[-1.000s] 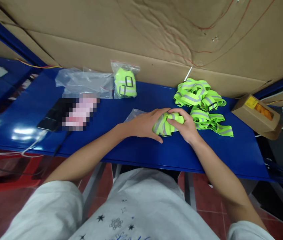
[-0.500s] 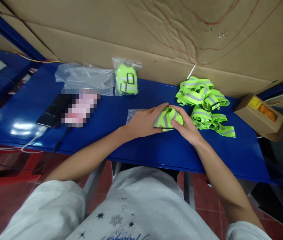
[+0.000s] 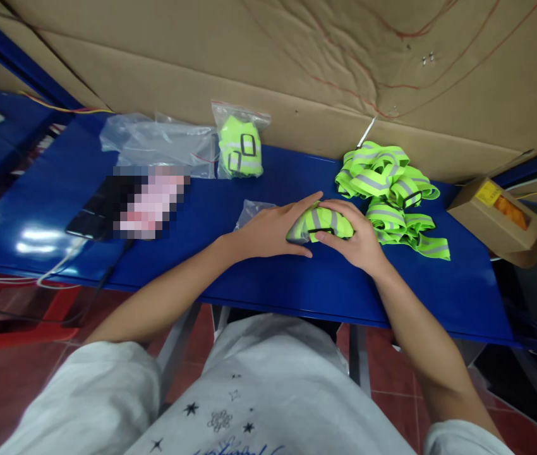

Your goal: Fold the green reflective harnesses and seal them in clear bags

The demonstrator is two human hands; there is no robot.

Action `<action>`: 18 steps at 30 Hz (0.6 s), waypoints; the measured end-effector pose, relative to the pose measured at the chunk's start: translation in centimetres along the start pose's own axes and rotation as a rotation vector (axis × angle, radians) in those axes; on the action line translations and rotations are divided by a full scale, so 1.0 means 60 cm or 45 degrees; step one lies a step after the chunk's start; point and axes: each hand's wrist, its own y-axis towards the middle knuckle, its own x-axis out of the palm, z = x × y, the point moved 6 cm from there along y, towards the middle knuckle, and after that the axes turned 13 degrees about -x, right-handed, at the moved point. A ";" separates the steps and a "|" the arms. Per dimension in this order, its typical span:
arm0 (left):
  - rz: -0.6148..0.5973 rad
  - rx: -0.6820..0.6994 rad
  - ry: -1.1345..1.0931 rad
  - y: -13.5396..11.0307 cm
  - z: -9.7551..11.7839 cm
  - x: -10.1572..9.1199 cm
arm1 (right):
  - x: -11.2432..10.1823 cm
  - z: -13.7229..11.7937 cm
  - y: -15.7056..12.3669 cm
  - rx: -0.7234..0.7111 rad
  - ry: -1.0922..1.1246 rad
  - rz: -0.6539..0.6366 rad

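A folded neon-yellow reflective strap bundle [image 3: 319,222] with grey stripes and a black buckle rests on the blue table [image 3: 268,278]. My left hand [image 3: 273,230] cups its left side, fingers curved over it. My right hand [image 3: 356,237] presses on its right side, thumb under the buckle. Both hands grip the bundle together. A small clear plastic bag [image 3: 249,212] lies partly under my left hand.
A heap of loose reflective straps [image 3: 389,193] lies to the right. At the back stand a bagged strap bundle [image 3: 240,144] and empty clear bags [image 3: 159,142]. A phone [image 3: 100,212] lies left, a small cardboard box [image 3: 498,215] far right. A cardboard wall [image 3: 297,76] backs the table.
The bundle has been turned and squeezed tighter between my hands; the black buckle now faces me, and my right hand lies flatter over it.
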 end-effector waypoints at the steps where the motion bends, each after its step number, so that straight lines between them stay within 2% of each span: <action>1: 0.001 0.008 0.005 0.000 0.000 0.001 | 0.001 -0.001 -0.001 -0.029 -0.046 -0.021; 5: -0.003 -0.026 -0.006 -0.001 0.002 -0.002 | 0.005 0.003 -0.008 -0.087 -0.155 -0.114; 10: -0.098 -0.095 -0.138 0.001 -0.007 -0.007 | 0.006 -0.006 -0.016 -0.234 -0.193 -0.203; 18: -0.225 -0.012 -0.181 0.008 -0.013 -0.007 | 0.015 -0.027 -0.022 -0.286 -0.245 -0.284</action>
